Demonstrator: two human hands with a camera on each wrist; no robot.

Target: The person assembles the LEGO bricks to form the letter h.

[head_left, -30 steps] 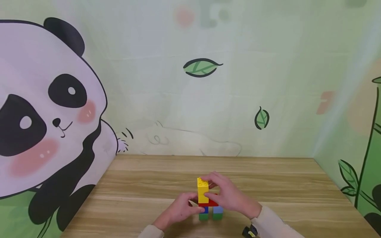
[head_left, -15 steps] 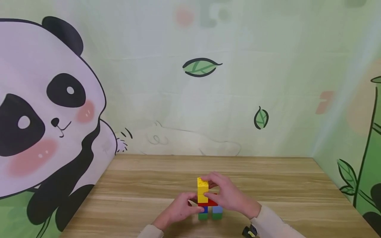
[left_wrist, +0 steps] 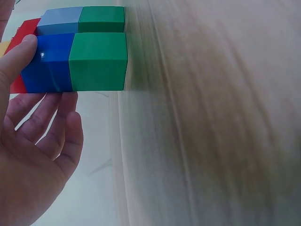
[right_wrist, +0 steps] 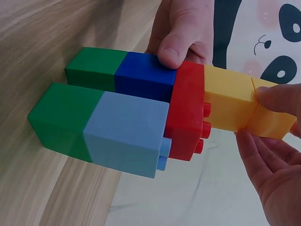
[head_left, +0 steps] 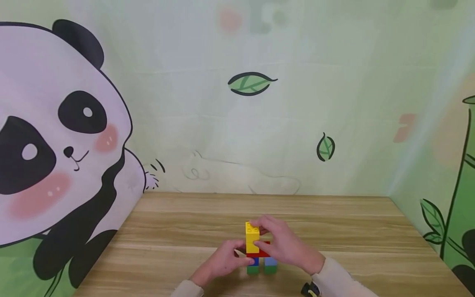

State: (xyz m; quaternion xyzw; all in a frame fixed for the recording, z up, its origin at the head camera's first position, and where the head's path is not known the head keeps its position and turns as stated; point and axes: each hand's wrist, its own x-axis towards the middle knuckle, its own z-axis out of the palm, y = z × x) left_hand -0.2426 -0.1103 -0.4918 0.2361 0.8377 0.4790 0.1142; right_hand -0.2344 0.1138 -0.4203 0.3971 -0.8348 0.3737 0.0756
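A toy brick build stands upright on the table, with two green bricks as its feet. A dark blue brick sits on the left green one and a light blue brick on the right one. Across them lies a red brick, part of the light blue studs showing beside it. Two stacked yellow bricks rise from the red brick's left end. My left hand grips the dark blue brick, thumb in front, fingers behind. My right hand pinches the yellow bricks between thumb and fingers.
The wood-grain table extends to a printed cloth backdrop with a panda and leaves. A black wrist device shows beside the right sleeve.
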